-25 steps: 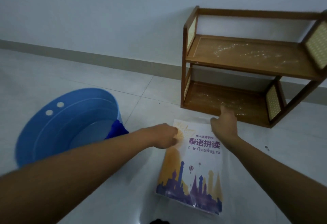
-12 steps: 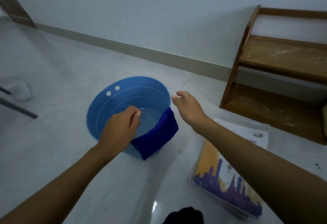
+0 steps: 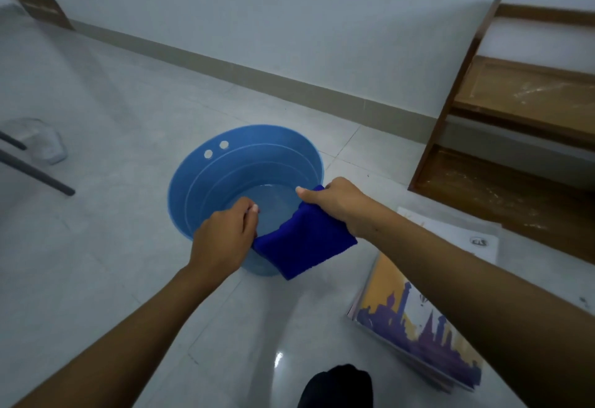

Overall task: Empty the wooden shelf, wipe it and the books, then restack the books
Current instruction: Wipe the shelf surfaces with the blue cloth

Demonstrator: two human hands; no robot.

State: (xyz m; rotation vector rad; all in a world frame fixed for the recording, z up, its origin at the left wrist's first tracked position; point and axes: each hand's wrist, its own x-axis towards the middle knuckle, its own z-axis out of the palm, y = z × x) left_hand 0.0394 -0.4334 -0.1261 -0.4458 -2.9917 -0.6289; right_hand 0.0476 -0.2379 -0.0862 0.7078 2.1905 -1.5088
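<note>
Head view. We log both hands over the blue basin [image 3: 193, 179], which sits on the pale tiled floor [image 3: 96, 246] and holds shallow water.

The blue cloth [image 3: 306, 240] is folded and draped over the basin's near rim, one part inside and one corner hanging down outside.

The right hand [image 3: 336, 204] has its fingers curled round the cloth's upper right edge, thumb pointing in over the water. The left hand [image 3: 225, 237] is curled at the cloth's left edge, which runs in under the fingers; we read this as a grip, though the palm side is hidden from us.

The wooden shelf [image 3: 515, 111] stands against the wall at the right, well apart from the basin. Its two boards show pale dusty specks.

The books [image 3: 415, 330] lie in a flat stack on the floor in front of the shelf, just right of the basin, partly under the right forearm. The top cover shows a purple skyline on orange.

At far left we note two dark legs [image 3: 35, 172] and a clear plastic item [image 3: 45, 143], too blurred to identify.
</note>
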